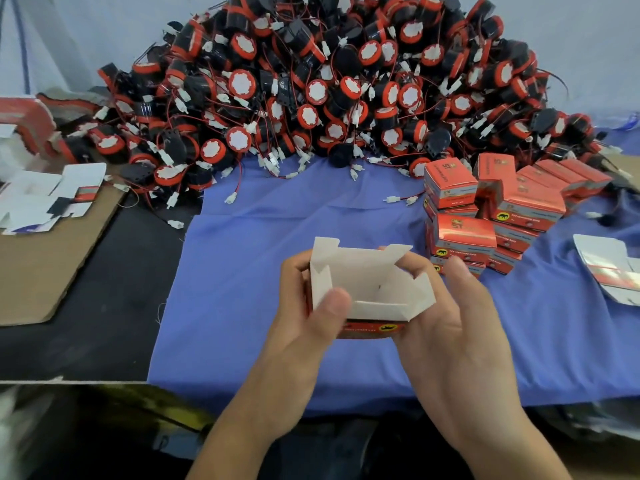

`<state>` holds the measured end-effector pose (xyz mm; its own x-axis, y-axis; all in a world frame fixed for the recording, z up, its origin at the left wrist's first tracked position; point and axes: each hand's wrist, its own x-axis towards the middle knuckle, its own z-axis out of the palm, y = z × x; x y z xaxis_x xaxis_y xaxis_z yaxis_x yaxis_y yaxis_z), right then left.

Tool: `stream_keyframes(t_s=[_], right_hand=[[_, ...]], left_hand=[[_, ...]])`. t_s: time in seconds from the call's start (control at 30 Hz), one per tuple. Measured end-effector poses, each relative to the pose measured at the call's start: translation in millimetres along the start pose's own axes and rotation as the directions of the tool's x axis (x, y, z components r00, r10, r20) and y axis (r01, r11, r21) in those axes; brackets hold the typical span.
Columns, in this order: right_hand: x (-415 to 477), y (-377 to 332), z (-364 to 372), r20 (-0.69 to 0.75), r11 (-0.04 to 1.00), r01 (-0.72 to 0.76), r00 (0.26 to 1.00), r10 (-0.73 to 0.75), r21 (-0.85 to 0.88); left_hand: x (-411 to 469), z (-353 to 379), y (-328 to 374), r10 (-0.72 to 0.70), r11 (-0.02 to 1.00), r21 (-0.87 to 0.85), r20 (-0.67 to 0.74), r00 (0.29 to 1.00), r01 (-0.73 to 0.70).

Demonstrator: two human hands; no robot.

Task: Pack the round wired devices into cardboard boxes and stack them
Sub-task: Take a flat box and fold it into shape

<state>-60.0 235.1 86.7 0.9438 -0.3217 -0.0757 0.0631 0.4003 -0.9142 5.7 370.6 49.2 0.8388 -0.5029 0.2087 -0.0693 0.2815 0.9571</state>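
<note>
Open box (374, 282), empty, held over near part of blue cloth (277, 237). Left hand (304, 327) and right hand (460, 327) fingers curled round its sides. Round wired devices (329, 81) heaped at cloth's far edge; packed boxes (485, 209) stacked on cloth's right side.

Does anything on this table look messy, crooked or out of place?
The packed red boxes at the right are stacked crookedly, several tilted. Loose white connectors on red wires trail out of the device pile onto the blue cloth. The open box the left hand and right hand hold looks undamaged.
</note>
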Motion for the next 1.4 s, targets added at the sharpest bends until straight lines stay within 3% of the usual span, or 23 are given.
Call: stream_keyframes(t_s=[0.17,0.37,0.47,0.6,0.83,1.07,1.4], right_hand=[[-0.3,0.2,-2.5,-0.076,0.997,-0.022,0.997,0.027,0.068],[-0.4,6.3,-9.8,-0.005,0.998,-0.051,0.999,0.051,-0.028],[-1.6,9.0,-11.4,0.004,0.982,-0.005,1.000,0.005,-0.190],[-3.2,8.4,-11.2,0.070,0.893,0.052,0.997,-0.024,-0.448],[0.1,0.9,-10.5,0.073,0.842,0.037,0.997,0.003,-0.538],[5.5,-4.5,-11.9,0.104,0.714,0.055,0.994,0.025,-0.698],[4.0,-7.8,-13.2,0.170,0.705,0.127,0.985,-0.010,-0.698]], left_hand=[[-10.5,-2.2,-2.8,0.076,0.985,0.148,0.108,0.991,-0.091],[-14.3,0.3,-15.9,0.147,0.960,0.250,-0.077,0.986,-0.123],[-11.6,7.2,-17.8,0.204,0.956,0.249,-0.193,0.960,-0.153],[-9.1,14.8,-15.3,0.299,0.927,0.306,-0.247,0.922,-0.219],[-8.9,16.9,-16.5,0.187,0.968,0.215,-0.264,0.946,-0.131],[-13.7,8.4,-23.0,-0.007,0.974,0.228,0.004,1.000,0.006],[-6.8,5.7,-17.3,-0.086,0.996,0.020,-0.001,0.996,0.086]])
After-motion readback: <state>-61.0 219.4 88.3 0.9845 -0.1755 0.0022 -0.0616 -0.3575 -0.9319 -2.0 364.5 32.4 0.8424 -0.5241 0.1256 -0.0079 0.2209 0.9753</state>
